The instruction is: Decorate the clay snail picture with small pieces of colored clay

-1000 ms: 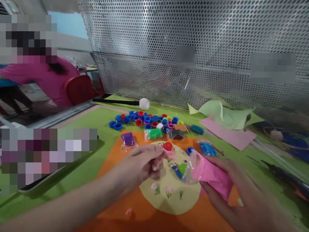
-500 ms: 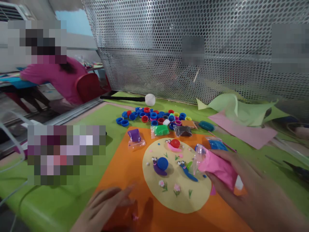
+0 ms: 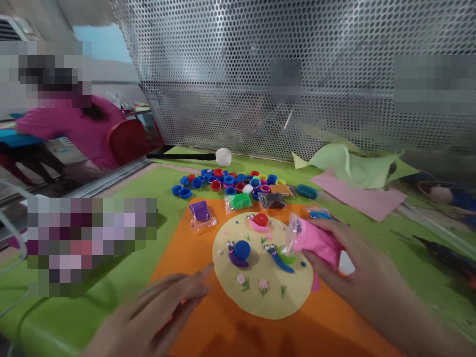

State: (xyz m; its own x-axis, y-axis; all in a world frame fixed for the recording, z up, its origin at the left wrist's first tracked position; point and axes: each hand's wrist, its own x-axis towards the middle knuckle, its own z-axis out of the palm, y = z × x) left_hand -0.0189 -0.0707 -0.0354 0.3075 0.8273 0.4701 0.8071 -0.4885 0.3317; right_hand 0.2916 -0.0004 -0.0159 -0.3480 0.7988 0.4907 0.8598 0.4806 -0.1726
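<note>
My right hand (image 3: 366,280) grips a clear bag of pink clay (image 3: 316,240) at the right edge of a pale yellow disc (image 3: 260,297). The disc lies on an orange sheet (image 3: 193,258) and carries small clay snails, one with a blue shell (image 3: 240,250), and tiny flowers. My left hand (image 3: 163,312) lies low over the sheet's near left part, fingers stretched out towards the disc, holding nothing I can see.
Bags of purple (image 3: 201,212), green (image 3: 240,201) and brown clay (image 3: 272,200) lie beyond the disc, then several bottle caps (image 3: 223,181) and a white ball (image 3: 223,156). Pink and green paper (image 3: 357,181) sits at the right. A perforated metal screen (image 3: 297,74) stands behind. A person in pink (image 3: 74,129) is at the left.
My left hand drew back from over the disc to the near left of the orange sheet and its fingers stretched out. The blue-shelled snail is now uncovered. My right hand kept the pink bag.
</note>
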